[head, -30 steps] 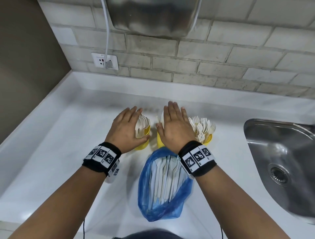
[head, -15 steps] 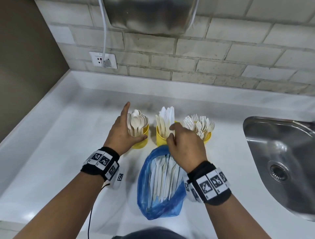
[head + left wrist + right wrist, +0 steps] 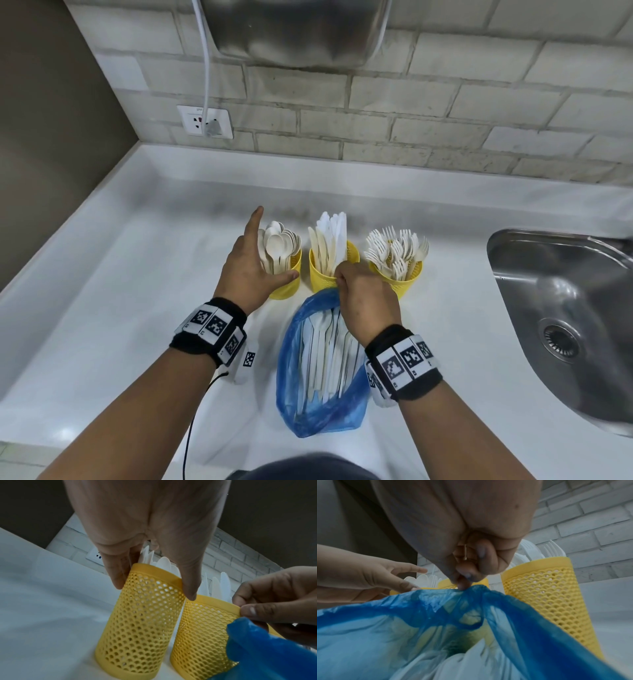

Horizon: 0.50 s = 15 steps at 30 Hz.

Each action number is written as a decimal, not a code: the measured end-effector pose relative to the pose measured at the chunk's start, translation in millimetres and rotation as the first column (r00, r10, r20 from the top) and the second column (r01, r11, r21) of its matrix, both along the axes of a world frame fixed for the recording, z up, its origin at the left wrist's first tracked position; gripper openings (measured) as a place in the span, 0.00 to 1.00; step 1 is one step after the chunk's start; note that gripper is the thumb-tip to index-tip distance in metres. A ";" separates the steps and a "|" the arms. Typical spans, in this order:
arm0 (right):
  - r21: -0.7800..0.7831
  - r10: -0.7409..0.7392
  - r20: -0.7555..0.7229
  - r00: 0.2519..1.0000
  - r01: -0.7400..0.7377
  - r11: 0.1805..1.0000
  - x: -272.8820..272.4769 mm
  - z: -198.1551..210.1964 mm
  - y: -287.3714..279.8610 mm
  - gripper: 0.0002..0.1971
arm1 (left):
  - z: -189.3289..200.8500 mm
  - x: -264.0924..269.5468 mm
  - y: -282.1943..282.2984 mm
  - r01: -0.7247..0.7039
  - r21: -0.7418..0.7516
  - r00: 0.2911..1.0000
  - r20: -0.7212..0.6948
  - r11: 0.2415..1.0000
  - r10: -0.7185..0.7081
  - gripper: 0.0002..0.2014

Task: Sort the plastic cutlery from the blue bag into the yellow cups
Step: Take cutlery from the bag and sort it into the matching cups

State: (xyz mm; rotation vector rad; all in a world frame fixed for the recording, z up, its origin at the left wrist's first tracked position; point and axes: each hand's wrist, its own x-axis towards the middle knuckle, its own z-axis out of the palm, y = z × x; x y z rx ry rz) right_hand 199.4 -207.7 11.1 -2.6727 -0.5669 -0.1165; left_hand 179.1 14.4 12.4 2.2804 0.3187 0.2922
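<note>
Bracing the spoon-filled yellow mesh plastic cup (image 3: 288, 290), the straight-fingered left grip (image 3: 245, 274) likely prevents tipping; the right grip (image 3: 368, 301) pinches open the mouth of the blue plastic bag (image 3: 318, 423).

**Camera positions and shared field**

Head view: from above, facing forward and down over the worktop (image 3: 102, 308) toward the brick wall (image 3: 445, 120). Left wrist view: close and low, looking along the left hand (image 3: 145, 527) at the spoon cup (image 3: 142, 615). Right wrist view: close, looking along the right hand (image 3: 453, 520) over the blue bag (image 3: 419, 615). All three share the middle cup (image 3: 323, 277)
</note>
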 end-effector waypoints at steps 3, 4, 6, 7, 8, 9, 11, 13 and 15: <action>-0.010 0.011 -0.002 1.000 -0.011 1.000 -1.1 -0.3 0.7 0.05 | 1.7 -3.9 -2.1 -0.006 0.005 1.000 0.008 1.000 0.006 0.64; -0.010 0.017 -0.003 1.000 -0.017 1.000 -1.3 -0.2 0.7 0.04 | 2.4 -5.3 -2.4 -0.010 0.006 1.000 0.009 1.000 0.010 0.63; -0.003 0.028 -0.002 1.000 -0.028 1.000 -1.9 0.9 0.9 0.04 | 3.9 -7.8 -2.9 -0.014 0.004 1.000 0.009 1.000 0.014 0.63; -0.001 0.032 0.000 1.000 -0.032 1.000 -2.1 1.5 0.8 0.04 | 4.6 -8.7 -3.1 -0.014 0.005 1.000 0.009 1.000 0.014 0.62; 0.000 0.033 0.003 0.999 -0.033 0.999 -2.0 2.0 0.8 0.05 | 5.2 -9.5 -3.5 -0.011 0.006 1.000 0.009 1.000 0.011 0.62; 0.000 0.034 0.005 0.999 -0.034 0.999 -1.7 2.2 0.6 0.05 | 6.0 -10.2 -3.8 -0.008 0.006 1.000 0.010 1.000 0.008 0.62; -0.006 0.035 0.007 0.999 -0.035 0.999 -1.4 2.8 0.3 0.04 | 6.7 -11.0 -4.3 -0.004 0.006 1.000 0.009 1.000 0.004 0.62; -0.007 0.044 0.001 0.999 -0.044 0.999 -2.3 4.2 -0.4 0.04 | 8.1 -11.1 -4.0 0.010 0.002 1.000 -0.001 1.000 -0.010 0.63; 0.026 0.044 0.005 0.999 -0.044 0.999 -5.3 8.3 -2.6 0.04 | 11.0 -12.7 -4.5 0.025 -0.005 1.000 -0.014 1.000 -0.025 0.66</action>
